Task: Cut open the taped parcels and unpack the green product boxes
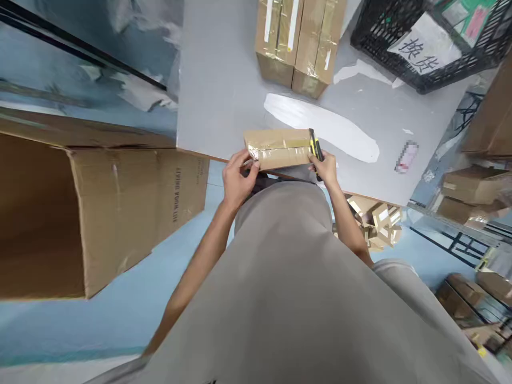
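Note:
A small taped cardboard box (282, 148) lies at the near edge of the grey table, close to my body. My left hand (240, 177) holds its left end, the fingers bent around the corner where the tape looks creased. My right hand (325, 168) is closed around a black and yellow utility knife (316, 149) and also touches the box's right end. The knife lies across that end; whether its blade is out cannot be made out. Just beyond the box is a long white rounded sheet (320, 125).
Two taped cartons (298, 45) stand at the table's far side. A black plastic crate (432, 45) with a handwritten paper sits at the far right. A large open carton (124, 197) stands at left. Several small boxes (378, 221) are heaped below the table's right edge.

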{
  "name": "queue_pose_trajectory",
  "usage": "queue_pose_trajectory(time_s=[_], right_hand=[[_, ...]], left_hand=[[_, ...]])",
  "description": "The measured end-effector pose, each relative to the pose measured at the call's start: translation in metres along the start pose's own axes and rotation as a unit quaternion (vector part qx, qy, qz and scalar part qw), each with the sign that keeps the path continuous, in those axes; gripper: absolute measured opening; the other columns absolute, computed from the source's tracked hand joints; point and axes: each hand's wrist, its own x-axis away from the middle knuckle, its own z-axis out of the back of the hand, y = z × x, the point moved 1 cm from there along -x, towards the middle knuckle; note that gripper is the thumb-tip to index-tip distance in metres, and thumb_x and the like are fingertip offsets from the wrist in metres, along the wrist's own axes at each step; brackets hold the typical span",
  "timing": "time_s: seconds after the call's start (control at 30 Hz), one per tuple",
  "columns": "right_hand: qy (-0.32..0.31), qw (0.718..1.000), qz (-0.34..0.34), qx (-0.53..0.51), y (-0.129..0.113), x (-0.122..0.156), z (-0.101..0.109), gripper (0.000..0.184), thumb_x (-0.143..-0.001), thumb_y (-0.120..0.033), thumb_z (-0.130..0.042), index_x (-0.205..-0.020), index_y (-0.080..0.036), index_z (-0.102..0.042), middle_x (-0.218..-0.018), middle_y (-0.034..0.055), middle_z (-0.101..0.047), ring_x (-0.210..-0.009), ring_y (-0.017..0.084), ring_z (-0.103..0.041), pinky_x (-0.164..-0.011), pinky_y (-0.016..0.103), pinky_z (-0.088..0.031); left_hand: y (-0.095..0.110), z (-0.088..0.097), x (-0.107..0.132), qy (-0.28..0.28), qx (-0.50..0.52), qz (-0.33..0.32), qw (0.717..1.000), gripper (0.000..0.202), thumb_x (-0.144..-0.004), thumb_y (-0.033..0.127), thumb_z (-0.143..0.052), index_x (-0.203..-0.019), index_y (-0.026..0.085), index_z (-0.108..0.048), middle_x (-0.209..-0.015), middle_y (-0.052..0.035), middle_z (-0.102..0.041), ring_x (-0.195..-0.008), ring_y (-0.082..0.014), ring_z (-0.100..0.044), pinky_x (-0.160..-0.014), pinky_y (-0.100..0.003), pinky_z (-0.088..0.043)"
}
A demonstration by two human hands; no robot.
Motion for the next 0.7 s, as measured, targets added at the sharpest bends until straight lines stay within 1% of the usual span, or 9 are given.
queue_pose_trajectory(time_s=[0.1, 0.2, 0.27, 0.33, 0.43, 0.5, 0.57, 0.63, 0.7], right_hand=[[0.041, 0.999, 0.008, 0.035, 0.009, 0.006, 0.030, 0.041, -0.106, -0.060, -0.083, -0.093, -0.024, -0.068, -0.065, -0.0064, -0.065, -0.064, 0.021, -0.082, -0.058, 0.022, -0.055], [0.051, 0.994, 0.009, 0.100, 0.016, 0.012, 0.054, 0.041, -0.110, -0.063, -0.077, -0.101, -0.023, -0.072, -0.071, -0.0039, -0.071, -0.068, 0.023, -0.084, -0.067, 0.026, -0.061], [0.050, 0.986, 0.016, 0.160, 0.019, 0.016, 0.066, 0.041, -0.115, -0.062, -0.069, -0.114, -0.022, -0.076, -0.079, -0.0008, -0.078, -0.073, 0.025, -0.086, -0.078, 0.030, -0.065], [0.062, 0.971, 0.039, 0.226, 0.018, 0.020, 0.075, 0.046, -0.121, -0.061, -0.057, -0.131, -0.020, -0.078, -0.093, 0.0051, -0.085, -0.085, 0.028, -0.088, -0.089, 0.036, -0.067], [0.074, 0.941, 0.089, 0.317, 0.007, 0.026, 0.080, 0.058, -0.127, -0.057, -0.040, -0.161, -0.019, -0.067, -0.123, 0.0154, -0.088, -0.107, 0.034, -0.088, -0.098, 0.041, -0.066], [0.034, 0.919, 0.127, 0.372, -0.008, 0.032, 0.078, 0.063, -0.128, -0.055, -0.037, -0.178, -0.020, -0.054, -0.138, 0.0178, -0.086, -0.118, 0.036, -0.086, -0.101, 0.042, -0.065], [-0.040, 0.888, 0.169, 0.426, -0.028, 0.037, 0.071, 0.065, -0.129, -0.051, -0.036, -0.188, -0.023, -0.043, -0.148, 0.0168, -0.084, -0.125, 0.036, -0.083, -0.104, 0.042, -0.063], [-0.118, 0.844, 0.206, 0.481, -0.048, 0.042, 0.061, 0.066, -0.130, -0.046, -0.035, -0.192, -0.027, -0.038, -0.153, 0.0149, -0.082, -0.130, 0.036, -0.081, -0.107, 0.041, -0.060], [-0.184, 0.792, 0.224, 0.538, -0.068, 0.043, 0.050, 0.066, -0.130, -0.041, -0.035, -0.194, -0.029, -0.035, -0.154, 0.0142, -0.082, -0.130, 0.036, -0.079, -0.108, 0.041, -0.058]], left_hand=[[0.004, -0.028, -0.017, -0.043, 0.008, 0.000, 0.999, 0.050, -0.105, 0.058, -0.075, -0.140, 0.024, -0.085, -0.154, -0.0125, -0.082, -0.148, -0.0331, -0.076, -0.133, -0.050, -0.061], [0.007, -0.051, -0.027, -0.081, 0.041, 0.019, 0.996, 0.042, -0.100, 0.051, -0.079, -0.131, 0.023, -0.086, -0.147, -0.0127, -0.084, -0.142, -0.0340, -0.079, -0.128, -0.051, -0.065], [0.007, -0.062, -0.031, -0.095, 0.071, 0.047, 0.992, 0.039, -0.098, 0.046, -0.081, -0.129, 0.022, -0.084, -0.141, -0.0125, -0.086, -0.132, -0.0326, -0.083, -0.120, -0.050, -0.070], [0.005, -0.067, -0.033, -0.094, 0.092, 0.074, 0.989, 0.038, -0.097, 0.043, -0.083, -0.129, 0.023, -0.082, -0.137, -0.0117, -0.087, -0.125, -0.0306, -0.085, -0.114, -0.047, -0.073], [0.002, -0.071, -0.035, -0.082, 0.098, 0.100, 0.987, 0.036, -0.095, 0.041, -0.087, -0.125, 0.023, -0.079, -0.133, -0.0106, -0.086, -0.122, -0.0292, -0.085, -0.105, -0.043, -0.075], [0.000, -0.074, -0.036, -0.075, 0.089, 0.110, 0.987, 0.037, -0.093, 0.039, -0.091, -0.123, 0.023, -0.077, -0.130, -0.0093, -0.086, -0.118, -0.0284, -0.086, -0.099, -0.041, -0.076], [-0.002, -0.078, -0.037, -0.068, 0.073, 0.114, 0.988, 0.042, -0.088, 0.036, -0.098, -0.122, 0.024, -0.075, -0.129, -0.0075, -0.085, -0.111, -0.0268, -0.085, -0.095, -0.040, -0.075], [-0.002, -0.082, -0.037, -0.063, 0.056, 0.112, 0.990, 0.047, -0.085, 0.031, -0.103, -0.121, 0.024, -0.073, -0.129, -0.0066, -0.085, -0.106, -0.0249, -0.084, -0.094, -0.039, -0.073], [-0.003, -0.086, -0.036, -0.060, 0.048, 0.110, 0.991, 0.047, -0.086, 0.028, -0.104, -0.119, 0.024, -0.071, -0.128, -0.0068, -0.084, -0.105, -0.0232, -0.084, -0.095, -0.038, -0.072]])
